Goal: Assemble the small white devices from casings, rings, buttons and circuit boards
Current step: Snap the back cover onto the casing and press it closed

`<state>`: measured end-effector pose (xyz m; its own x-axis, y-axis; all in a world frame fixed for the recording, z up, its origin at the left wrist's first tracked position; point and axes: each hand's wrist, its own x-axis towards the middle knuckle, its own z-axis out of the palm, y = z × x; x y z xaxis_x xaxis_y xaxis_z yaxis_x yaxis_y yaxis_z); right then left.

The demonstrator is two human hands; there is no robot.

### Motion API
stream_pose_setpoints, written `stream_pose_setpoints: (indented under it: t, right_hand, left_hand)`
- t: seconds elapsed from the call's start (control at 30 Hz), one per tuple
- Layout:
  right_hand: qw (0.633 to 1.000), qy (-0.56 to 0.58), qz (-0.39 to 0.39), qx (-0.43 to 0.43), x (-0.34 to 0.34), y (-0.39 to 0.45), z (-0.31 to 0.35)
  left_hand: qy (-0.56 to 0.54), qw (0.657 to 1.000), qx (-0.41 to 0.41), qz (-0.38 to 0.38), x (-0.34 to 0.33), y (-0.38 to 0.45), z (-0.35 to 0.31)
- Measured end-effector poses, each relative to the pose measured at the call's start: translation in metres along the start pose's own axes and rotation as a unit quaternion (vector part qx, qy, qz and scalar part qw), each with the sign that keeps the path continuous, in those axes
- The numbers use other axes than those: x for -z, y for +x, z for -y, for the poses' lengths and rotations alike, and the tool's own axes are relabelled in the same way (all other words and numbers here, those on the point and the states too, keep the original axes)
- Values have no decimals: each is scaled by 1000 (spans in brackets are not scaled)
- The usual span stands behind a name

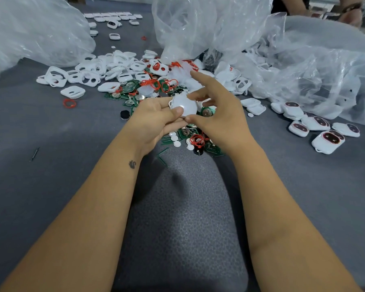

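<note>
You hold one small white casing (184, 106) up in the air, between both hands, above the worktop (51, 131). Your left hand (156, 116) grips it from the side, with the thumb pressed on its smooth round face and the fingers curled under it. Your right hand (216, 110) pinches the near edge with the thumb, while its pointing finger sticks out straight past the casing, so that grip is light. The casing looks smooth and shiny, so I think it could slip out if you squeeze only on the edge. If it falls, it lands right under your grip in the heap of green circuit boards (185, 131), red rings (197, 140) and little white buttons (176, 143), and it may be hard to tell from the others. A part inside could also pop out, though I cannot see if anything is inside yet. If you press the two halves while they are crooked, a clip may bend or snap. Just beyond your grip lies the pile of white casings (97, 72), and the clear plastic bags (198, 24) hang close behind; a quick move of your hand could snag a bag and pull parts along. The finished devices (327, 142) sit off to the right of your grip, well apart, so keep new ones away from the loose parts.
</note>
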<state>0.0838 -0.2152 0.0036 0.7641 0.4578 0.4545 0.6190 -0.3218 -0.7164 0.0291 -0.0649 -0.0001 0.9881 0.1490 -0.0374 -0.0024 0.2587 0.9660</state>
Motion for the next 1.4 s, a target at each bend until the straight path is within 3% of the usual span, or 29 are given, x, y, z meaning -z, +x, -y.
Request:
stream_pose_setpoints:
  t: [0.3, 0.5, 0.7, 0.8, 0.97, 1.13, 1.4]
  right_hand:
    - [993, 109, -12, -37, 3, 0, 4]
    - [996, 83, 12, -26, 4, -1, 3]
    - [992, 123, -2, -21, 5, 1, 3]
    - [984, 173, -7, -38, 5, 3, 2]
    - [944, 288, -121, -110, 14, 7, -4]
    - [952, 255, -125, -111, 14, 5, -5]
    - [984, 160, -60, -47, 5, 2, 2]
  left_hand:
    - [-23, 1000, 10, 3, 0, 1, -1]
    - [3, 999, 10, 34, 3, 1, -1]
    - [-129, 988, 83, 4, 2, 3, -5]
    - [-137, 986, 91, 3, 3, 3, -4]
    - [-137, 988, 67, -19, 3, 3, -3]
    - [-82, 996, 15, -31, 3, 3, -1]
    - [-129, 989, 16, -74, 1, 1, -4]
